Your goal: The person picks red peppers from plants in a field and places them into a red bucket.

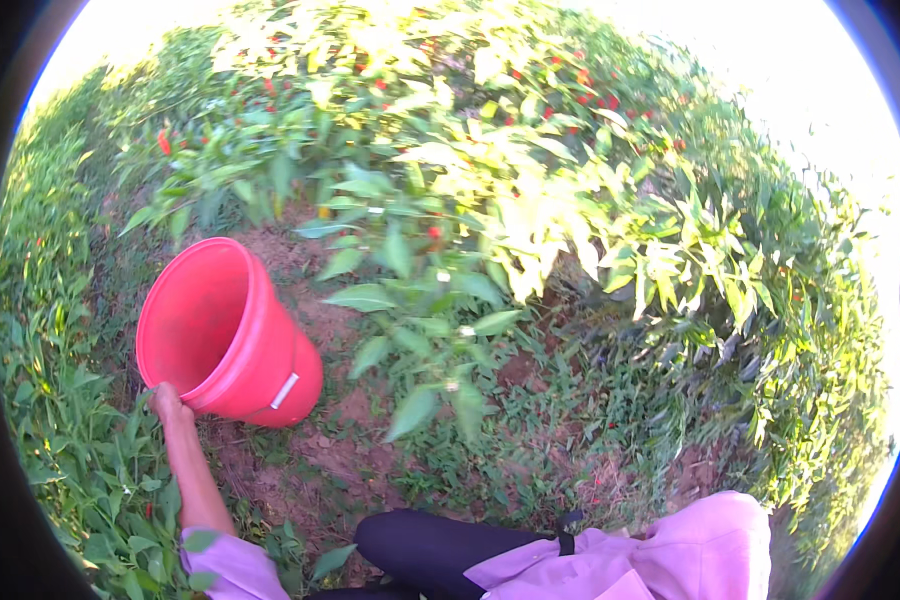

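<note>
My left hand (168,401) grips the near rim of a red plastic bucket (285,352) at the left. The bucket is tilted, its mouth facing up and left, and no contents can be made out inside. Its wire handle with a white grip (284,391) hangs against the side. Beside the bucket, to its right, spread the green leaves of a pepper plant (412,330) with small white flowers. My right hand is out of view; only the lilac sleeve on that side shows at the lower right.
Dense pepper plants (495,172) with red peppers (164,142) fill the area ahead and curve round to the right. More leafy plants (60,420) line the left edge. Reddish soil (345,465) with low weeds lies between. My dark-clad leg (442,544) is at the bottom.
</note>
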Motion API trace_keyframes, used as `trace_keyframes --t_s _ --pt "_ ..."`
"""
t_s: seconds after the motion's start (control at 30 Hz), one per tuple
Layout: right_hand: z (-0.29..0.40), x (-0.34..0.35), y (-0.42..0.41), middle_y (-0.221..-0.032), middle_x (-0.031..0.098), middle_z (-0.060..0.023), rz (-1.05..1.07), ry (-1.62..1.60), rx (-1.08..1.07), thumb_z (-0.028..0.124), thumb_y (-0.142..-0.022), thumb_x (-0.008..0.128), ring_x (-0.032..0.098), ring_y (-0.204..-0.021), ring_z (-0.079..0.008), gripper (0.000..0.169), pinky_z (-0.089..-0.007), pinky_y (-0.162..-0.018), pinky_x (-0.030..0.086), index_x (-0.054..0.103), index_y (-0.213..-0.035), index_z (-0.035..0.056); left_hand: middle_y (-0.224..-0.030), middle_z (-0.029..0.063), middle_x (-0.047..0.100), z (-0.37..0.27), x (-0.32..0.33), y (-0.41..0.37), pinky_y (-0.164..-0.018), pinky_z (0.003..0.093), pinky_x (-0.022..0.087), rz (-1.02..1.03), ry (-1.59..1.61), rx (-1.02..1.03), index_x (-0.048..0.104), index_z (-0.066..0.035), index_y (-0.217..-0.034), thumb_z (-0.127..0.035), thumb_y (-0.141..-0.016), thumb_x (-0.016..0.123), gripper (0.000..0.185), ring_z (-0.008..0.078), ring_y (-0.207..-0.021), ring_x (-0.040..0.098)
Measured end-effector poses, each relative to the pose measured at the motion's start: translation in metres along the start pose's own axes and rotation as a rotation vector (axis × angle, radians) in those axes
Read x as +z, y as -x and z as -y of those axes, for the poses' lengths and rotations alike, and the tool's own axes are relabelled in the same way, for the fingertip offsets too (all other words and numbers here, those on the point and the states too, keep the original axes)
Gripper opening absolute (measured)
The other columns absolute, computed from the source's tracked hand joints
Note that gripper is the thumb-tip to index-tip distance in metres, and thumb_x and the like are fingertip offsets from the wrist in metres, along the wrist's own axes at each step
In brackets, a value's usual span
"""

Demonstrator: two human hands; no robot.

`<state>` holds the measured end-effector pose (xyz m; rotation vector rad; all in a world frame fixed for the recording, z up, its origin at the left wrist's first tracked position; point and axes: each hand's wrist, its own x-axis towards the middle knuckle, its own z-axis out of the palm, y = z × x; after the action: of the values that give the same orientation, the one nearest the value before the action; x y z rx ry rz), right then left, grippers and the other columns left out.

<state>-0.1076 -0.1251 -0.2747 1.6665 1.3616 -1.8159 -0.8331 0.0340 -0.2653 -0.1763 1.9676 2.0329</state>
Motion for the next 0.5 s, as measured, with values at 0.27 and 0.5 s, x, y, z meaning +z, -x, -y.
trace_keyframes --t_s 0.27,0.5 --pt "0.104 0.023 -0.012 -0.086 0.058 -0.005 -0.147 0.117 -0.024 0.019 -0.081 0.056 0.056 -0.077 -0.0183 0.025 -0.0331 -0.072 0.045 0.056 -0.1 0.0022 -0.11 0.0219 0.054 0.03 0.025 0.037 -0.086 0.0373 0.045 -0.058 0.088 0.215 0.045 0.01 -0.114 0.004 -0.075 0.038 0.041 0.0279 -0.095 0.055" --pt "0.209 0.016 -0.027 -0.088 0.059 -0.0054 -0.263 0.178 -0.135 0.02 -0.082 0.056 0.055 -0.079 -0.0184 0.027 -0.0332 -0.073 0.045 0.056 -0.103 0.0022 -0.118 0.0255 0.05 -0.015 0.039 0.096 -0.095 0.0397 0.038 -0.081 0.042 0.331 0.042 0.008 -0.122 0.006 -0.072 0.033 0.051 0.0315 -0.107 0.051"
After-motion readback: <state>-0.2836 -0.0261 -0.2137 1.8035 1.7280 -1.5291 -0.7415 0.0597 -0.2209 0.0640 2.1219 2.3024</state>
